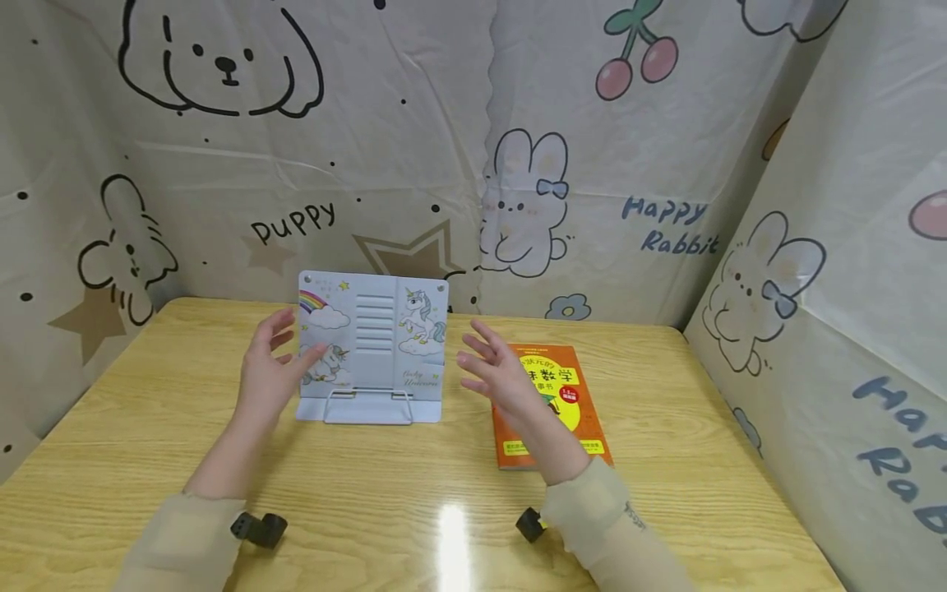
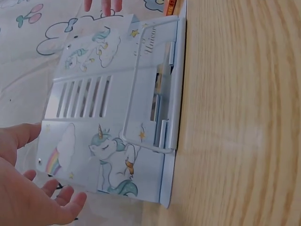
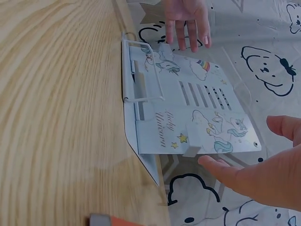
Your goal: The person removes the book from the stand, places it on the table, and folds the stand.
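Observation:
A white metal book stand [image 1: 377,337] printed with unicorns, a rainbow and clouds stands tilted back on the table, a row of slots down its middle. A white wire bar [image 2: 136,84] crosses its front above the bottom ledge. My left hand [image 1: 270,370] is beside the stand's left edge, fingers loosely bent, the thumb overlapping the panel in the head view. To the right of the stand, my right hand [image 1: 503,378] hovers with fingers spread, holding nothing. In the right wrist view its thumb and fingers [image 3: 225,172] come close to the panel's side edge.
An orange book [image 1: 584,411] with a yellow circle on its cover lies right of the stand, partly hidden under my right hand and forearm. Behind the wooden table [image 1: 355,501] hangs a pale curtain [image 1: 414,148] with cartoon prints, which continues along both sides.

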A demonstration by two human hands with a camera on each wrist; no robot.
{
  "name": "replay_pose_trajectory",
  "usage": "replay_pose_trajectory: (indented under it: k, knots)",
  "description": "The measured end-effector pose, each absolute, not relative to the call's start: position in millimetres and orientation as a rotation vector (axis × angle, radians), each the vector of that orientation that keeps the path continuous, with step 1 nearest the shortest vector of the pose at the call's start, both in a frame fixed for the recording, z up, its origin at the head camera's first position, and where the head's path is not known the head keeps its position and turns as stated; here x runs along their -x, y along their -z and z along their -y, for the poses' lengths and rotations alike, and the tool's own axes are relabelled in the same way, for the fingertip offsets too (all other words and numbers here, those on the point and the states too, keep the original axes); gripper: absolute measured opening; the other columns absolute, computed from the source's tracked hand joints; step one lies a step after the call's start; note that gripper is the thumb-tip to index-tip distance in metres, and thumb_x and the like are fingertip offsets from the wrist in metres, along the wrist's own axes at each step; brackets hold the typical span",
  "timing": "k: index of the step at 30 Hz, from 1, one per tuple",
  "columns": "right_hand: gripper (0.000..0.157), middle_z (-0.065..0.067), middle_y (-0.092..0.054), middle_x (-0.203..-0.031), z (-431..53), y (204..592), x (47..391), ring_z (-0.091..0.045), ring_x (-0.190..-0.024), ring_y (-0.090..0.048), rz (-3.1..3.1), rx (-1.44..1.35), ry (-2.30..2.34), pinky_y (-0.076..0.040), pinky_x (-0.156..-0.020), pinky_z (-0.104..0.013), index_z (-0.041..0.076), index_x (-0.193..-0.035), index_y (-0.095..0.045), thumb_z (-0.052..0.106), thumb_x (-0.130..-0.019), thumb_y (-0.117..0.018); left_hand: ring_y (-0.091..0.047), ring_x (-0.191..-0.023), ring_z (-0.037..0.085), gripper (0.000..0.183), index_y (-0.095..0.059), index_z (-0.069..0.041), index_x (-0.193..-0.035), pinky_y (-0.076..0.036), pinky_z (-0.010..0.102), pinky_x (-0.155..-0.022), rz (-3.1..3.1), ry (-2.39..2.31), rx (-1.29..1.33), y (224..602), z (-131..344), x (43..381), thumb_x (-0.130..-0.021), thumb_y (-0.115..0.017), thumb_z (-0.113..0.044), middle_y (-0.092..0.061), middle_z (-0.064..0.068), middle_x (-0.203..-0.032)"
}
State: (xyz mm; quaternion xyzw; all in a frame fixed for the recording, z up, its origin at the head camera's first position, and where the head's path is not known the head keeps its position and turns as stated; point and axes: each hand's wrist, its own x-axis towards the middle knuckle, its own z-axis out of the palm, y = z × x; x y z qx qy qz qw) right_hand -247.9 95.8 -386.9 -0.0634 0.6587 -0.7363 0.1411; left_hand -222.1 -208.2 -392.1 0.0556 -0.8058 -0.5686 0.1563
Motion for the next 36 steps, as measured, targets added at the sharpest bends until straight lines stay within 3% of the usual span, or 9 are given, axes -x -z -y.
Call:
replay_pose_trajectory:
  k: [4,9,12,17,23,36]
  knots:
    - [0.066,-0.008,-0.033,-0.150,-88.5,393.2,252.4,-0.031,-0.132,-0.040,-1.891,0.170,2.141,-0.035,-0.106,-0.055,0.023,-0.147,-0.030,0.015,-0.090,-0.063,-0.041,-0.128,0.033,0.073,-0.029,-0.013,-0.147,-0.038,0.048,-0.102,2.299,1.665,-0.188,396.8,211.7,229.1,-0.086,-0.070,-0.018,-0.039,0.014,-0.144]
    - [0.062,-0.015,-0.030,-0.150,-81.4,401.8,258.0,-0.033,-0.130,-0.040,-1.908,0.135,2.140,-0.035,-0.104,-0.057,0.022,-0.146,-0.033,0.012,-0.091,-0.061,-0.048,-0.122,0.030,0.072,-0.029,-0.015,-0.147,-0.047,0.026,-0.091,2.294,1.666,-0.217,403.1,217.6,238.4,-0.087,-0.068,-0.015,-0.044,0.012,-0.139]
    - [0.059,-0.016,-0.033,-0.148,-77.5,405.6,261.5,-0.033,-0.127,-0.043,-1.931,0.121,2.125,-0.038,-0.102,-0.057,0.020,-0.145,-0.034,0.013,-0.092,-0.060,-0.048,-0.121,0.029,0.071,-0.028,-0.017,-0.148,-0.047,0.017,-0.084,2.319,1.650,-0.233,404.8,221.1,242.2,-0.088,-0.067,-0.018,-0.044,0.011,-0.138]
    - [0.055,-0.016,-0.041,-0.140,-70.7,409.3,267.0,-0.031,-0.119,-0.050,-1.942,0.095,2.117,-0.042,-0.098,-0.056,0.013,-0.142,-0.037,0.013,-0.092,-0.060,-0.048,-0.118,0.029,0.070,-0.027,-0.018,-0.148,-0.044,0.016,-0.080,2.381,1.628,-0.222,405.7,225.4,249.3,-0.089,-0.065,-0.024,-0.045,0.014,-0.137]
    - [0.046,-0.014,-0.047,-0.127,-62.2,411.6,273.2,-0.028,-0.110,-0.052,-1.994,0.028,2.093,-0.047,-0.094,-0.053,0.012,-0.133,-0.047,0.012,-0.090,-0.063,-0.049,-0.105,0.023,0.066,-0.032,-0.015,-0.146,-0.043,0.013,-0.073,2.419,1.590,-0.205,407.6,230.7,259.7,-0.090,-0.065,-0.021,-0.049,0.016,-0.128]
    - [0.034,-0.007,-0.048,-0.102,-56.2,414.6,284.0,-0.022,-0.095,-0.053,-2.044,-0.043,2.069,-0.052,-0.087,-0.048,0.012,-0.123,-0.050,0.010,-0.091,-0.061,-0.048,-0.100,0.023,0.066,-0.029,-0.010,-0.146,-0.043,0.014,-0.070,2.509,1.531,-0.086,409.8,240.8,275.6,-0.090,-0.064,-0.018,-0.048,0.019,-0.123]
